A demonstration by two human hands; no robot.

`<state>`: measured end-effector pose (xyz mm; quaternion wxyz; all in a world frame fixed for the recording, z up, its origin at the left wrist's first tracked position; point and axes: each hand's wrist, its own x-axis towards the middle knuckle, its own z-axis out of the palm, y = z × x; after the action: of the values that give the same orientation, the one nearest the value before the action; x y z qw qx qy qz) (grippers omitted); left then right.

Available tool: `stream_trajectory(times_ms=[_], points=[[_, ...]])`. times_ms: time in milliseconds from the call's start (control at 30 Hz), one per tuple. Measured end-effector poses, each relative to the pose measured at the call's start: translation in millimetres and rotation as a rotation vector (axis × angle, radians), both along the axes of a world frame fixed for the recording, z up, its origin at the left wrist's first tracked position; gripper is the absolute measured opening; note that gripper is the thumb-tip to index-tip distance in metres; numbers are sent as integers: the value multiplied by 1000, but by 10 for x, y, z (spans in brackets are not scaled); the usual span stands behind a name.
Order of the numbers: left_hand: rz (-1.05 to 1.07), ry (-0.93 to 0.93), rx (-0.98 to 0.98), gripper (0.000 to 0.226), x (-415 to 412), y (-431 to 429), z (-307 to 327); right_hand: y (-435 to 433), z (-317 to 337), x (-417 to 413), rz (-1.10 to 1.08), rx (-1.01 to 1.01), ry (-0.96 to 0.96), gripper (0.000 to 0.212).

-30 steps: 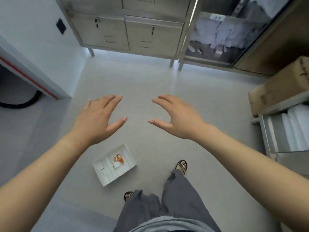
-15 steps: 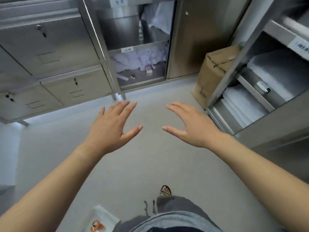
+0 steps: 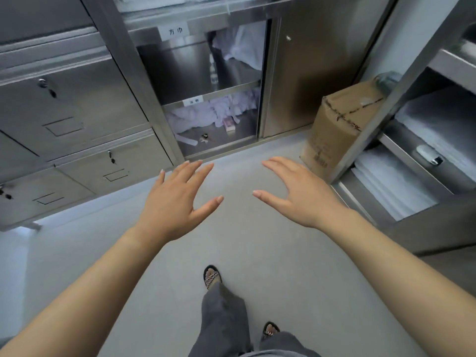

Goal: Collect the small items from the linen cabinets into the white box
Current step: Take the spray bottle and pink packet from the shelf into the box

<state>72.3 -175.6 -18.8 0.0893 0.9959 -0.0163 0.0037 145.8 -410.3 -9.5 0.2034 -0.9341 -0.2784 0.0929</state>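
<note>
hovering empty — left hand (image 3: 175,204), right hand (image 3: 304,199), fingers (image 3: 202,172) spread — small items (image 3: 229,124) well beyond, on shelf (image 3: 239,140)

On the linen cabinet (image 3: 309,81), the upper shelf label (image 3: 176,31) reads "方巾" — the lower label (image 3: 192,101) is too blurred.

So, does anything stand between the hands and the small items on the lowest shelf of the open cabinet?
Nothing visible does. The left hand and right hand hover over the floor, and the small box and dark item lie on a shelf open at the front.
</note>
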Motion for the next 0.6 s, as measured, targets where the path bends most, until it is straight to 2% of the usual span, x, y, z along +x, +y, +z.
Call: stream_trajectory(times_ms=[367,600], points=[[-3,-40,-6,74,1138,1342,98,1229,85,1129,-62,20,-6,66],[-83,9,-28,73,1960,1432,-25,1288,-5,1800,-100,-20,22,68]])
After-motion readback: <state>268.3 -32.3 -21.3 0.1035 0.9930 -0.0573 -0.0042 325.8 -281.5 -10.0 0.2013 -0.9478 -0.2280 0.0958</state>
